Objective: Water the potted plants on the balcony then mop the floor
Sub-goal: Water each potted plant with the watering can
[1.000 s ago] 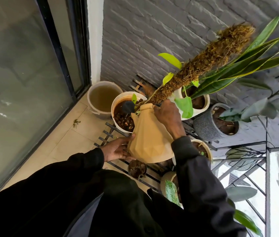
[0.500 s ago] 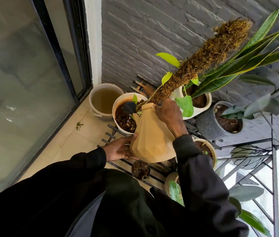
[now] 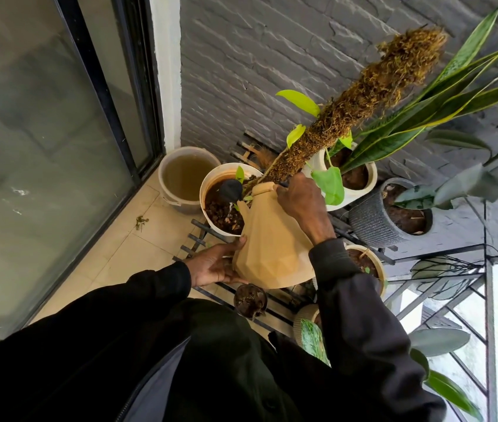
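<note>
- The can (image 3: 272, 239), beige with flat facets, was in the air above the rack (image 3: 196, 237), tilted toward the white pot (image 3: 208, 185).
- The right hand (image 3: 299, 199) gripped the can at its top, with the fingers curled round the part near the neck.
- The left hand (image 3: 215, 266) supported the lower side of the can. Its fingers were almost straight under the bottom edge and the thumb lay on the wall of the can.
- The black spout head (image 3: 231, 189) was over the soil of the white pot, and a thin stream of water (image 3: 229, 209) fell from it onto the soil.
- A mossy pole (image 3: 357, 102) rose from the white pot and leaned to the right, with some light green leaves on it.
- A bucket (image 3: 164, 181) of cloudy water stood on the floor (image 3: 138, 248), touching the white pot, in the corner between the glass door (image 3: 43, 147) and the grey wall (image 3: 257, 56).
- To the right of the right hand stood a second white pot (image 3: 371, 178) with long striped leaves, and beside it a grey pot (image 3: 369, 220).
- A small dark pot (image 3: 250, 300) sat on the rack, just below the can.
</note>
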`<state>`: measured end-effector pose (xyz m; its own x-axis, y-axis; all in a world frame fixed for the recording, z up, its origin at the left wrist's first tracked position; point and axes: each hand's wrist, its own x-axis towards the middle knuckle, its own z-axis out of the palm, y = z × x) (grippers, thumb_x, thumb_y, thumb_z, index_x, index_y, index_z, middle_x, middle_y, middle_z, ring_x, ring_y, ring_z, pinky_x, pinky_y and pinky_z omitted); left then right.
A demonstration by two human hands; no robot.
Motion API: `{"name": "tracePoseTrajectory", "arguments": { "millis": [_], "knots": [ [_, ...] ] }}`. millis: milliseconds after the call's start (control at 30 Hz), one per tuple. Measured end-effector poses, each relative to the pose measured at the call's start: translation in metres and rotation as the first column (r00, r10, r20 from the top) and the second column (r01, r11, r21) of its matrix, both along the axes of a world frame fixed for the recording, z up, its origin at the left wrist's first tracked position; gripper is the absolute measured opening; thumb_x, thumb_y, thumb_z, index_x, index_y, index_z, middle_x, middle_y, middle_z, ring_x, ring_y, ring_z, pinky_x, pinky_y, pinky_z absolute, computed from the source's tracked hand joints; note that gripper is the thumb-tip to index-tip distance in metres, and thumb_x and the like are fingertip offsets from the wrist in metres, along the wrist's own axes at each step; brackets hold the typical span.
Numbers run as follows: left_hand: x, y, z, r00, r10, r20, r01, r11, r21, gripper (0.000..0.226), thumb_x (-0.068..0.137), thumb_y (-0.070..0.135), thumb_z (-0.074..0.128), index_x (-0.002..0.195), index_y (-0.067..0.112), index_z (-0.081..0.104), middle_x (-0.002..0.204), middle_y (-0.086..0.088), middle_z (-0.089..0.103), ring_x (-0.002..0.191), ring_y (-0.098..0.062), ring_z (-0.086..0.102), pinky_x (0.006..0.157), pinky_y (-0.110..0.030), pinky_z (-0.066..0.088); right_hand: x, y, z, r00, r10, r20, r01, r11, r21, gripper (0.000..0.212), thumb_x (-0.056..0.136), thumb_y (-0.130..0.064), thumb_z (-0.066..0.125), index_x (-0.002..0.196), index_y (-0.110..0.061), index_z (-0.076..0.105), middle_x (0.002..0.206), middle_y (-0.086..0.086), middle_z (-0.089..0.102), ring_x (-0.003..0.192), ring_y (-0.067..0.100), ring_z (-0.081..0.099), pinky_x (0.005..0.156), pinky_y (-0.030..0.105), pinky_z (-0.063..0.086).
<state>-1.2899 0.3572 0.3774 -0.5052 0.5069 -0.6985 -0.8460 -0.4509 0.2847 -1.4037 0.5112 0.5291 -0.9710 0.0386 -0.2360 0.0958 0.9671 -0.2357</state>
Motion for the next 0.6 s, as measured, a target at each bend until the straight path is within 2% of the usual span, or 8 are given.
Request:
{"name": "tracePoseTrajectory", "arguments": {
  "millis": [67, 167, 233, 333, 400, 433, 500, 600],
  "knots": [
    [0.000, 0.001, -0.002, 1.000, 0.000, 0.005, 0.000, 1.000, 0.006, 0.113, 0.050, 0.040, 0.102, 0.145, 0.013, 0.046, 0.146, -0.023, 0.048, 0.128, -0.047, 0.055, 0.084, -0.059, 0.059, 0.001, 0.003, -0.001, 1.000, -0.006, 0.002, 0.006, 1.000, -0.005, 0.041, 0.105, -0.035, 0.060, 0.129, -0.002, 0.059, 0.129, 0.021, 0.064, 0.118, 0.040, 0.062, 0.092, 0.045, 0.049],
    [0.000, 0.003, -0.004, 1.000, 0.004, 0.016, -0.004, 1.000, 0.001, 0.090, 0.070, 0.036, 0.092, 0.144, 0.013, 0.046, 0.146, -0.023, 0.048, 0.129, -0.048, 0.054, 0.086, -0.060, 0.059, 0.004, 0.011, -0.005, 1.000, -0.021, -0.010, 0.021, 1.000, -0.016, 0.042, 0.105, -0.038, 0.059, 0.128, -0.002, 0.058, 0.126, 0.019, 0.064, 0.116, 0.039, 0.061, 0.090, 0.045, 0.048],
    [0.000, 0.004, -0.005, 1.000, -0.013, 0.011, 0.014, 1.000, -0.027, 0.073, 0.081, 0.033, 0.083, 0.141, 0.013, 0.048, 0.144, -0.022, 0.050, 0.128, -0.047, 0.055, 0.092, -0.062, 0.057, 0.009, 0.018, -0.010, 0.999, -0.045, -0.016, 0.044, 0.998, -0.036, 0.042, 0.105, -0.040, 0.059, 0.124, -0.002, 0.059, 0.116, 0.015, 0.062, 0.107, 0.034, 0.060, 0.086, 0.044, 0.048],
    [0.004, 0.008, -0.003, 0.997, -0.069, -0.033, 0.065, 0.993, -0.103, 0.054, 0.086, 0.029, 0.077, 0.130, 0.010, 0.053, 0.137, -0.019, 0.056, 0.126, -0.042, 0.057, 0.101, -0.063, 0.052, 0.017, 0.040, -0.026, 0.996, -0.087, 0.015, 0.088, 0.988, -0.124, 0.041, 0.104, -0.042, 0.060, 0.106, -0.002, 0.062, 0.094, 0.009, 0.058, 0.088, 0.029, 0.058, 0.069, 0.037, 0.043],
    [0.007, 0.010, -0.003, 0.991, -0.117, -0.071, 0.101, 0.976, -0.195, 0.067, 0.076, 0.031, 0.083, 0.132, 0.009, 0.053, 0.135, -0.017, 0.059, 0.124, -0.039, 0.058, 0.099, -0.061, 0.054, 0.026, 0.059, -0.035, 0.992, -0.102, 0.070, 0.113, 0.978, -0.174, 0.042, 0.103, -0.042, 0.060, 0.092, -0.002, 0.065, 0.082, 0.008, 0.060, 0.076, 0.029, 0.060, 0.060, 0.036, 0.042],
    [0.009, 0.012, -0.004, 0.987, -0.138, -0.084, 0.113, 0.962, -0.247, 0.077, 0.071, 0.033, 0.087, 0.135, 0.008, 0.052, 0.135, -0.016, 0.059, 0.124, -0.038, 0.058, 0.095, -0.059, 0.057, 0.031, 0.068, -0.038, 0.988, -0.109, 0.108, 0.129, 0.972, -0.198, 0.042, 0.103, -0.040, 0.060, 0.087, -0.002, 0.066, 0.078, 0.009, 0.064, 0.071, 0.030, 0.062, 0.058, 0.040, 0.048],
    [0.013, 0.014, -0.007, 0.984, -0.141, -0.105, 0.099, 0.938, -0.333, 0.093, 0.062, 0.035, 0.094, 0.140, 0.011, 0.048, 0.135, -0.013, 0.059, 0.125, -0.037, 0.057, 0.089, -0.054, 0.061, 0.046, 0.083, -0.043, 0.977, -0.126, 0.171, 0.169, 0.950, -0.263, 0.043, 0.102, -0.035, 0.056, 0.082, 0.000, 0.069, 0.072, 0.015, 0.070, 0.062, 0.031, 0.067, 0.063, 0.047, 0.058],
    [0.019, 0.019, -0.016, 0.974, -0.165, -0.158, 0.077, 0.888, -0.454, 0.109, 0.048, 0.043, 0.102, 0.141, 0.015, 0.050, 0.133, -0.007, 0.062, 0.124, -0.034, 0.058, 0.093, -0.059, 0.058, 0.070, 0.094, -0.052, 0.967, -0.193, 0.169, 0.241, 0.908, -0.343, 0.051, 0.094, -0.042, 0.054, 0.080, 0.004, 0.070, 0.069, 0.015, 0.070, 0.056, 0.025, 0.060, 0.058, 0.041, 0.051]
  ]
}}
